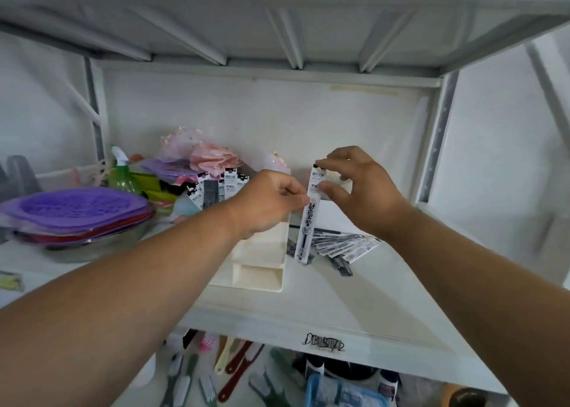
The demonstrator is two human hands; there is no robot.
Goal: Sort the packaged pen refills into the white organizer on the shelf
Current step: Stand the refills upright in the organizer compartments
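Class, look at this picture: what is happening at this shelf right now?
A person is sorting stationery. Both hands hold one long black-and-white packaged pen refill upright: the right hand pinches its top, the left hand grips its side. It hangs just right of the white plastic tiered organizer. Several refill packs already stand at the organizer's back, and a fan of loose refill packs lies on the white shelf.

We count two hands: left hand [271, 200], right hand [354, 187]. One refill pack [308, 218] held upright between them. One white organizer [259, 271]. Behind organizer, about five packs standing [225, 184]; exact number unclear. Right of organizer, fanned pile of flat packs [345, 246], roughly eight, overlap hides rest. Left of organizer, one purple basket stack [77, 209], one green spray bottle [121, 172].
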